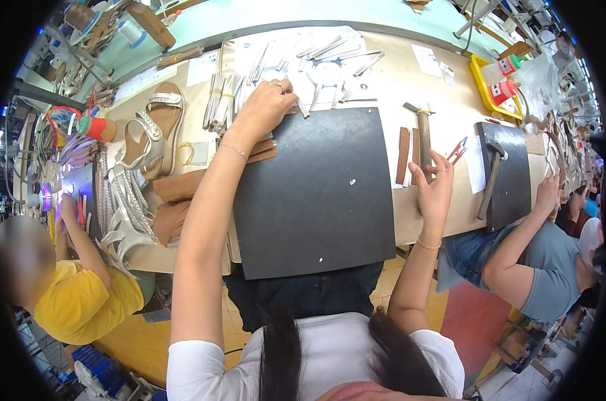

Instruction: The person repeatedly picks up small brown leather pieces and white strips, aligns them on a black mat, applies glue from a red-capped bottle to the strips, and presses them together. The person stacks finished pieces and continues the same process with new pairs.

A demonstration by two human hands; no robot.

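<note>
My left hand (266, 105) reaches to the far left edge of a black board (310, 194). Its fingers are curled together beside a short whitish strip (304, 107); whether they grip anything is hidden. Beyond it, several thin whitish strips (326, 48) lie scattered on white printed paper. My right hand (435, 182) hovers right of the board, thumb and fingers apart. Nearest to it is a hammer (424, 134) with a wooden handle, lying head away from me. Brown strips (402, 157) lie beside the hammer. Two tiny pale scraps (352, 182) rest on the board.
Bundled strips (216, 100), sandals (163, 127) and brown leather pieces (176, 204) lie on the left. At the right are a yellow tray (480, 73) with bottles and a second hammer (493, 174) on another black board. Co-workers sit on both sides.
</note>
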